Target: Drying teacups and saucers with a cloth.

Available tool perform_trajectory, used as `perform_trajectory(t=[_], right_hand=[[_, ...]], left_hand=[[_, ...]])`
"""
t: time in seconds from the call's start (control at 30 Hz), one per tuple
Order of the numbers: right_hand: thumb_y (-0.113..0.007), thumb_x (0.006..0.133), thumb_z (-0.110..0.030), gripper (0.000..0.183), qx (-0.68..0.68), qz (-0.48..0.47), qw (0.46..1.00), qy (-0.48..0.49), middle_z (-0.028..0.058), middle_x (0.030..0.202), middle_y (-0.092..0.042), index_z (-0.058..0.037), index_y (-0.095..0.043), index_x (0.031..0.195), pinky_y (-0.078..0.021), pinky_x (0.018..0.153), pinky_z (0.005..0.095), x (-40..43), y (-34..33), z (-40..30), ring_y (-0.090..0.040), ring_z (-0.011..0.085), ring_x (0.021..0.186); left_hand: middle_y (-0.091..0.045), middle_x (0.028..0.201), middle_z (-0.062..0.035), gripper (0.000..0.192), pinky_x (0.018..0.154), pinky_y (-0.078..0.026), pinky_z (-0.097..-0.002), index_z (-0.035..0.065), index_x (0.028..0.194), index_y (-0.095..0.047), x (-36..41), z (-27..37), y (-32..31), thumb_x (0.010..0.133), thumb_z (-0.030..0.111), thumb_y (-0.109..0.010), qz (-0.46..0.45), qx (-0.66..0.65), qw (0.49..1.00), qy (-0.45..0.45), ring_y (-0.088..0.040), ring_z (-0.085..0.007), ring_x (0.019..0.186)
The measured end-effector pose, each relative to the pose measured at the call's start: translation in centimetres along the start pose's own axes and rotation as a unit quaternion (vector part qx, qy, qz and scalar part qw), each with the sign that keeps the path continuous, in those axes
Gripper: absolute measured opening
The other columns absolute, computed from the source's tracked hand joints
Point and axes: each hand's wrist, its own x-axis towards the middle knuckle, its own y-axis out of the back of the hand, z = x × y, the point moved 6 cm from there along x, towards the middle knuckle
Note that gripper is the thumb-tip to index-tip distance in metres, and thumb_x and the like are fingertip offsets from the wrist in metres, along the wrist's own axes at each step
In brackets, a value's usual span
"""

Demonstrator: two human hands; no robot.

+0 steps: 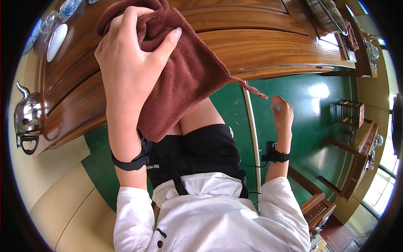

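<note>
My left hand [129, 53] grips a brown cloth [189, 69] near the top of the view. The cloth's lower corner hangs past the edge of the wooden table [245, 47], and its braided loop dangles to the right. Part of the cloth behind my fingers is bunched up. Off to the right, beside my body and over the green floor, my right hand [282, 111] holds nothing, its fingers loosely bent and apart. Each wrist wears a black strap.
A shiny metal kettle [28, 116] stands at the far left. White and blue-patterned ceramic ware [57, 42] lies at the upper left. A metal basin [327, 15] is at the upper right. Wooden stools [352, 113] and tables [362, 157] stand farther right.
</note>
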Motion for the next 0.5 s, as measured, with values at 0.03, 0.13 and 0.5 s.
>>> perform_trajectory(t=[0.03, 0.13, 0.5], right_hand=[[-0.072, 0.074, -0.014, 0.018, -0.028, 0.035, 0.999, 0.022, 0.0028, 0.089, -0.067, -0.0125, -0.066, 0.091, -0.0504, 0.067, 0.0367, -0.1, 0.7, -0.7, -0.062, 0.0253, 0.078], [-0.073, 0.074, -0.014, 0.013, -0.023, 0.053, 0.998, 0.018, 0.0036, 0.085, -0.065, -0.0094, -0.066, 0.084, -0.0495, 0.065, 0.0372, -0.1, 2.3, -2.7, -0.062, 0.025, 0.074], [-0.069, 0.074, 0.002, 0.032, 0.066, 0.066, 0.995, -0.029, 0.0095, 0.086, -0.066, -0.0122, -0.069, 0.102, -0.0494, 0.068, 0.0347, 0.4, 3.5, -3.2, -0.063, 0.0263, 0.078]], left_hand=[[-0.063, 0.097, -0.0106, 0.036, 0.082, -0.046, -0.0346, 0.0058, 0.101, -0.059, 0.1, 0.3, 0.0, 0.077, 0.029, -0.074, -0.001, 0.001, 1.0, 0.001, -0.062, -0.0263, 0.09], [-0.063, 0.094, -0.0098, 0.03, 0.08, -0.046, -0.0347, 0.0055, 0.099, -0.059, 0.3, 0.8, 0.1, 0.08, 0.025, -0.071, -0.009, -0.043, 0.999, 0.007, -0.061, -0.0256, 0.088], [-0.056, 0.079, -0.0056, 0.017, 0.068, -0.042, -0.031, 0.0041, 0.09, -0.06, 0.1, 0.3, 0.0, 0.082, 0.017, -0.067, 0.019, -0.03, 0.997, -0.072, -0.055, -0.0199, 0.072]])
